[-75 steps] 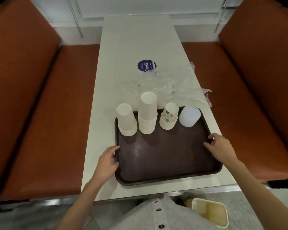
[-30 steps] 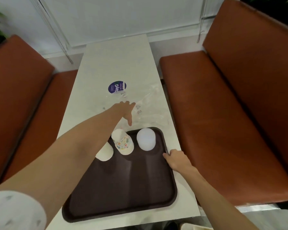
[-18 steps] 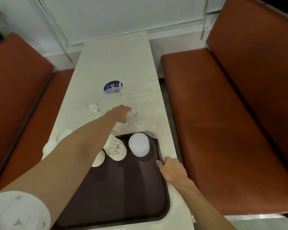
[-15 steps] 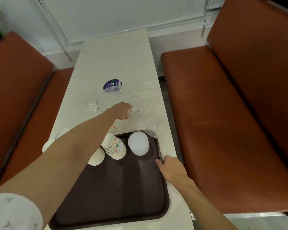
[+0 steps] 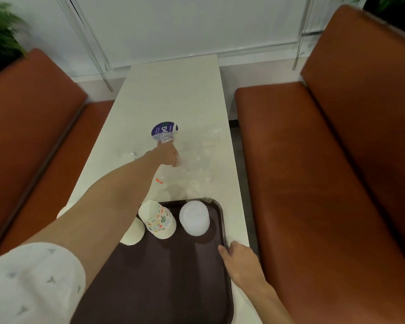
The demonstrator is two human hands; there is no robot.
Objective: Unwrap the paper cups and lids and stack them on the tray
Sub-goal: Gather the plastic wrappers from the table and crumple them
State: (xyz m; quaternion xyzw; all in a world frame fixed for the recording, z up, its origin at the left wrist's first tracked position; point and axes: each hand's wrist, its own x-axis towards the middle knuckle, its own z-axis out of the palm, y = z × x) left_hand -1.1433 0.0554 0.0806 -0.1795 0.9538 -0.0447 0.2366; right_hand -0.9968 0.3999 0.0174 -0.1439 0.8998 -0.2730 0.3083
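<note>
Paper cups (image 5: 160, 222) with the colourful print are stacked upside down at the far end of the tray (image 5: 164, 277). Right beside them, toward the right rim, sits a stack of frosted lids (image 5: 194, 220). On the other side of the printed stack there's a plain white cup stack (image 5: 132, 233), half hidden behind the forearm, so can't say much about it. A white shape (image 5: 62, 211) also pokes out past the arm on the left, too covered up to tell what it is.

Tray is dark brown and sits at the near end of the tabletop (image 5: 173, 90). Right hand (image 5: 241, 263) grips the tray's right rim, thumb hooked over the edge. Left hand (image 5: 167, 154) is stretched way out over the clear plastic wrap (image 5: 204, 164) lying crumpled beyond the tray. It's blurry there, so honestly can't tell whether its fingers are pinching the wrap or just lying on it.

A round blue sticker (image 5: 164, 130) sits just past that hand, and a tiny orange scrap (image 5: 159, 181) lies between hand and tray. Rust-orange benches (image 5: 313, 183) run along both sides.
</note>
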